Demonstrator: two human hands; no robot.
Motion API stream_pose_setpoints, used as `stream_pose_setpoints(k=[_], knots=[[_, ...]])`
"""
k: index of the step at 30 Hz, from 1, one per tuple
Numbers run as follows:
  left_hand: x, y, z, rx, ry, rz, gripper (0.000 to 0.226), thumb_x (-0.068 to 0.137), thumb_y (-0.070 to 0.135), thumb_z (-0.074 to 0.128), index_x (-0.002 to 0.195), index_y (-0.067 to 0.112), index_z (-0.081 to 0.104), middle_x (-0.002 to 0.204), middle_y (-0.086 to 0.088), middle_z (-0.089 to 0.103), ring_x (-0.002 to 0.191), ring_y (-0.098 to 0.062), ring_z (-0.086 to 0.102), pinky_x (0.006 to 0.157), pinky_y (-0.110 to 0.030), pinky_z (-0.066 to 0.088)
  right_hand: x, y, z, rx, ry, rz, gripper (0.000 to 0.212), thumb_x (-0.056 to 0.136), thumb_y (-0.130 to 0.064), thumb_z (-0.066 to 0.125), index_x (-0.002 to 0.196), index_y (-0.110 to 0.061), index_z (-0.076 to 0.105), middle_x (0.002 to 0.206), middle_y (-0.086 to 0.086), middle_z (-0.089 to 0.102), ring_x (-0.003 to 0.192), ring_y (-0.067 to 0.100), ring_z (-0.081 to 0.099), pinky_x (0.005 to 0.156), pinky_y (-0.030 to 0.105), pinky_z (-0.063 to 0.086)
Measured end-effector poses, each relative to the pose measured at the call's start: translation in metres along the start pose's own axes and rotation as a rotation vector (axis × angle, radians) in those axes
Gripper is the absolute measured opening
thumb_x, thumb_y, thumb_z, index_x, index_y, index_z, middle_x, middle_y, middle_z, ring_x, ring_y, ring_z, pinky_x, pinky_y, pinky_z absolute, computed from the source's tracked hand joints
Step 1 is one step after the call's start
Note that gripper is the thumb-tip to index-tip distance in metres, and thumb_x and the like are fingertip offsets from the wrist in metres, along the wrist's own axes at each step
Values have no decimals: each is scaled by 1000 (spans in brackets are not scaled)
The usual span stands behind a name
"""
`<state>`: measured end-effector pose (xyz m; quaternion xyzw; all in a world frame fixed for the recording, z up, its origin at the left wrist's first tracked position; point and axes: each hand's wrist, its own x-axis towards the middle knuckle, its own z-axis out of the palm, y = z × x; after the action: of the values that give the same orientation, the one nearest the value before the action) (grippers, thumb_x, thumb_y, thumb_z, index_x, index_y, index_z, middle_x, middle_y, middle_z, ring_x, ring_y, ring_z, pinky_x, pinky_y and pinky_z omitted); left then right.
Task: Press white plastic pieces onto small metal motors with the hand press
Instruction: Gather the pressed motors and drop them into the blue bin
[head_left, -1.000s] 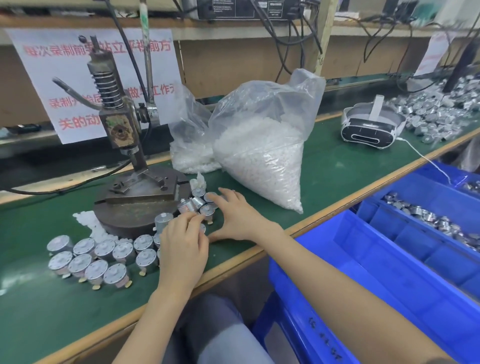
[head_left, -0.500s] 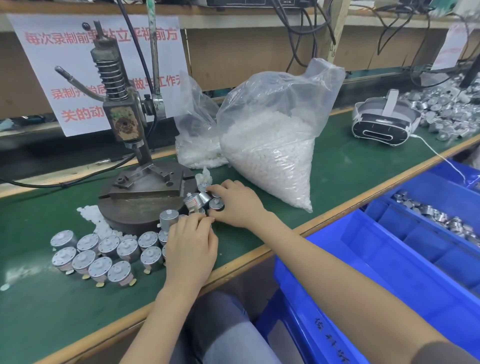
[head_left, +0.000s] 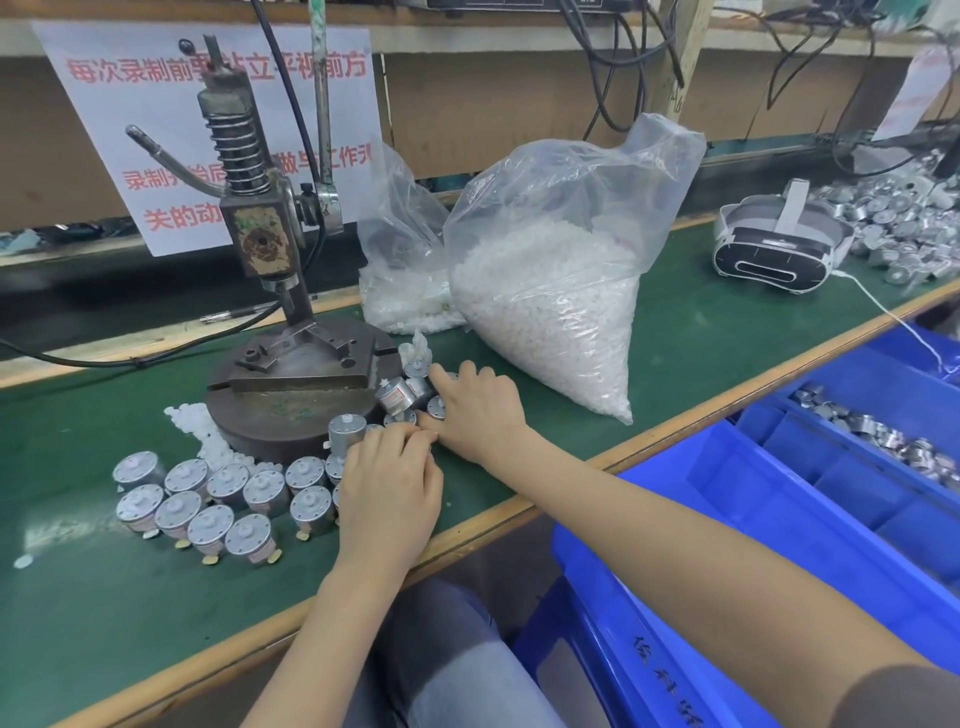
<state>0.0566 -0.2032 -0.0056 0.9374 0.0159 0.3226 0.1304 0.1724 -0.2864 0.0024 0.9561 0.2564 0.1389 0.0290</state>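
Note:
The hand press (head_left: 260, 244) stands on its round metal base (head_left: 280, 410) at the left of the green bench. Several silver motors (head_left: 208, 499) stand in rows in front of the base, beside a small heap of loose white plastic pieces (head_left: 205, 434). My right hand (head_left: 475, 413) lies over a cluster of motors (head_left: 400, 396) just right of the base, its fingers curled round them. My left hand (head_left: 389, 486) is close beside it, back up, fingers bent down onto motors near one upright motor (head_left: 347, 434). What those fingers hold is hidden.
A big clear bag of white pieces (head_left: 550, 291) and a smaller bag (head_left: 405, 291) stand behind my hands. A headset (head_left: 774, 249) and a heap of motors (head_left: 909, 218) lie at the back right. Blue bins (head_left: 779, 519) with motors (head_left: 883, 436) sit below the bench's wooden edge.
My right hand has closed from a spread pose onto the motor cluster. My left hand has stayed by the upright motor. The view has shifted slightly.

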Motion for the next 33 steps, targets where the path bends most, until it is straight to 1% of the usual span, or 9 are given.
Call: stream_pose_setpoints(k=[7, 11, 15, 18, 21, 23, 25, 29, 33], knots=[[0, -1, 1, 6, 33, 14, 17, 72, 4, 63, 86, 9, 70, 84, -4, 65, 76, -28, 61, 67, -38, 49, 2, 1, -4, 49, 18, -26, 45, 91, -48, 38, 121, -14, 39, 101, 14, 55, 71, 29, 56, 45, 29, 12], [-1, -2, 2, 18, 30, 9, 17, 73, 5, 62, 87, 9, 70, 84, -4, 65, 77, -27, 60, 69, -37, 47, 2, 3, -4, 117, 28, 28, 43, 90, -49, 38, 115, -14, 41, 95, 13, 56, 57, 26, 40, 45, 29, 12], [0, -1, 1, 24, 26, 14, 21, 72, 10, 55, 87, 9, 71, 84, -4, 66, 78, -27, 61, 68, -37, 48, 6, 8, -8, 268, 29, 127, 37, 88, -53, 36, 95, -17, 33, 88, 12, 57, 69, 29, 50, 54, 32, 26], [-1, -1, 1, 18, 26, 14, 20, 72, 6, 58, 87, 8, 71, 85, -6, 66, 77, -30, 61, 68, -38, 48, 2, 21, -20, 575, -77, 300, 33, 87, -50, 37, 95, -18, 36, 85, 7, 54, 77, 28, 49, 63, 34, 32], [-1, -2, 1, 9, 8, 7, 19, 70, -2, 68, 87, 6, 70, 86, -8, 66, 76, -32, 60, 68, -40, 47, -19, 40, -40, 1086, -144, 435, 25, 87, -44, 39, 90, -20, 46, 78, 3, 58, 72, 24, 54, 67, 33, 41], [-1, -1, 0, 17, -16, 12, 20, 69, -2, 69, 87, 6, 69, 87, -8, 65, 76, -33, 59, 69, -41, 46, -46, 55, -51, 1349, -148, 528, 24, 87, -41, 41, 75, -21, 47, 55, -2, 50, 48, 18, 47, 51, 27, 43], [0, 0, 0, 22, -29, 14, 19, 70, -2, 68, 87, 6, 68, 87, -9, 65, 76, -33, 58, 70, -42, 45, -78, 75, -55, 1477, -189, 621, 30, 87, -43, 42, 67, -22, 50, 47, -3, 45, 36, 13, 42, 40, 19, 39], [-1, 0, -1, 30, -53, 14, 19, 71, -1, 67, 88, 7, 67, 87, -9, 65, 78, -34, 57, 70, -42, 44, -139, 116, -37, 1443, -232, 772, 38, 89, -51, 37, 73, -19, 50, 51, 3, 49, 40, 15, 42, 39, 21, 40], [-1, 0, 0, 40, -63, 13, 20, 71, -2, 67, 89, 7, 68, 87, -9, 64, 78, -34, 57, 70, -43, 44, -187, 142, -1, 1386, -124, 854, 28, 88, -39, 33, 72, -18, 41, 70, 14, 30, 56, 20, 21, 48, 27, 27]])
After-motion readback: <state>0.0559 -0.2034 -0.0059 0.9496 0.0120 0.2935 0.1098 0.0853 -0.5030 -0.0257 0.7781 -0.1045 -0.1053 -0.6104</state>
